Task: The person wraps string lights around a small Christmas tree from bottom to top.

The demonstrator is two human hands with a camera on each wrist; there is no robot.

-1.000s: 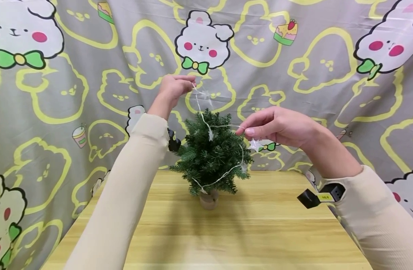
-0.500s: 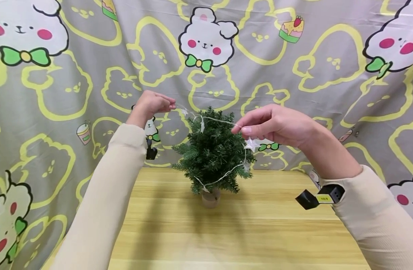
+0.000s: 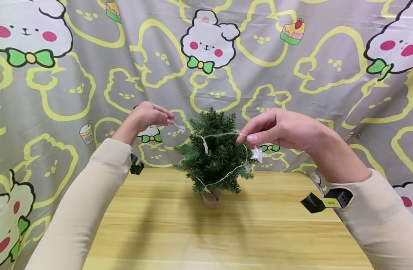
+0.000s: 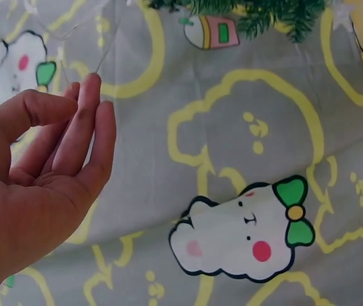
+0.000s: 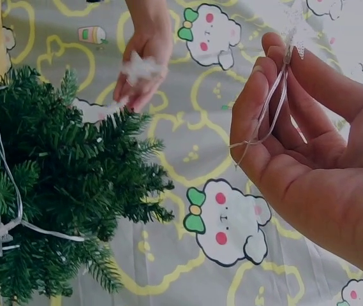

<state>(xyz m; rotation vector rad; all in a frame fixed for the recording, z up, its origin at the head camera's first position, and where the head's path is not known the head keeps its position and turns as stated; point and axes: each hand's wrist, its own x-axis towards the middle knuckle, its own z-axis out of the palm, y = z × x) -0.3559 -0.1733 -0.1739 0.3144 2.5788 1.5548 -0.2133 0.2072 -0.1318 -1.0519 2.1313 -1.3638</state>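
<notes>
A small artificial Christmas tree (image 3: 214, 157) stands upright mid-table in the head view. Clear star string lights (image 3: 258, 154) run round its lower front and up its right side. To the right of the tree, my right hand (image 3: 282, 129) pinches the wire between thumb and fingers, close to one star. My left hand (image 3: 149, 115), left of the treetop, holds the wire at its fingertips; a star hangs near them. Between the hands the wire crosses in front of the upper branches. The left wrist view shows thin wire at the left fingertips (image 4: 90, 86). The tree's back is hidden.
The tree's pale base (image 3: 212, 199) rests on a light wooden table (image 3: 226, 232). Right behind it hangs a grey curtain (image 3: 270, 80) with cartoon prints. A black camera sits on each wrist.
My left hand has moved left and down from above the treetop, drawing the wire down across the tree's upper front. My right hand has stayed nearly in place, still pinching the wire.
</notes>
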